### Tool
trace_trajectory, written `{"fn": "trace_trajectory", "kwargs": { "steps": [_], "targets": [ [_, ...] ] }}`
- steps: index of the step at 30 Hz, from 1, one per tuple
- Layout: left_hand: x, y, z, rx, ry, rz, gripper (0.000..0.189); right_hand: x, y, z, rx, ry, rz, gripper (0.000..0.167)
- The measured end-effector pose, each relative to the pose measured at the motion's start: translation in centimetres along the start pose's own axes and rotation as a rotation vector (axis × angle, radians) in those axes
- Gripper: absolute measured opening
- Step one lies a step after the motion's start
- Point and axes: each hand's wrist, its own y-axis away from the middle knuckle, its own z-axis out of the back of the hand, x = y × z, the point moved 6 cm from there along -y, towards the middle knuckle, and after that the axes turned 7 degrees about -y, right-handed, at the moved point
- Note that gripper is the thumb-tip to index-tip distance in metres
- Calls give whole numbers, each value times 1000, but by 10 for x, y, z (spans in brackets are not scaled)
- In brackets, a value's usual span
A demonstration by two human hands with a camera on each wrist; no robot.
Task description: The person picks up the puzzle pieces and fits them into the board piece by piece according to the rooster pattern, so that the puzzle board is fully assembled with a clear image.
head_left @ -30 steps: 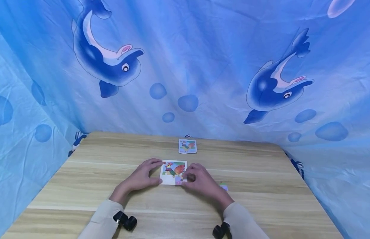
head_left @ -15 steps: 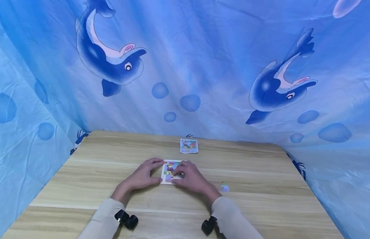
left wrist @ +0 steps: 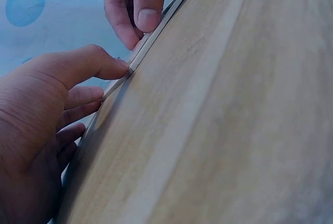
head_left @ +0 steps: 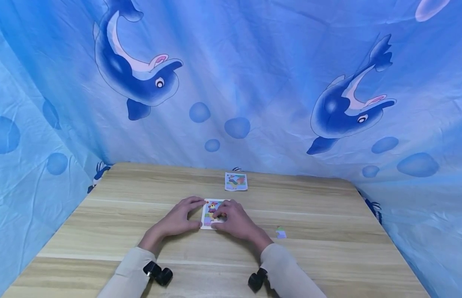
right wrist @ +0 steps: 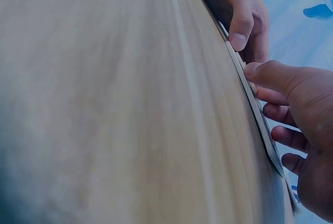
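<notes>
A white-framed puzzle board (head_left: pixel 203 215) with a colourful rooster picture lies on the wooden table. My left hand (head_left: pixel 181 218) holds its left edge, index finger near the top corner and thumb at the bottom corner. Over the board's right part reaches my right hand (head_left: pixel 236 220), thumb and index finger pinching at a lilac puzzle piece (head_left: pixel 207 222) in the bottom left of the picture. That hand hides the board's right side. In the left wrist view, the left thumb (left wrist: pixel 112 68) touches the board's edge. Both wrist views show the board edge-on, so its picture is hidden there.
A loose green and lilac puzzle piece (head_left: pixel 281 232) lies on the table to the right. Behind the board is a small rooster picture card (head_left: pixel 236 182). A blue dolphin-print curtain (head_left: pixel 253 82) surrounds the table's back and sides.
My right hand has moved left across the board, taking the lilac piece from the bottom right to the bottom left. The loose piece on the right has come into full view. The left hand stays put.
</notes>
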Motion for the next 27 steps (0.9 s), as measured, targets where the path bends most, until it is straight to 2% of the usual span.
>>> {"fn": "trace_trajectory", "kwargs": {
  "steps": [14,27],
  "targets": [
    [-1,1,1,-3,6,-5,70,2,-4,-4,3,-44,11,27],
    [-2,0,1,-3,6,-3,71,1,-7,-8,9,-20,5,26]
  ]
}}
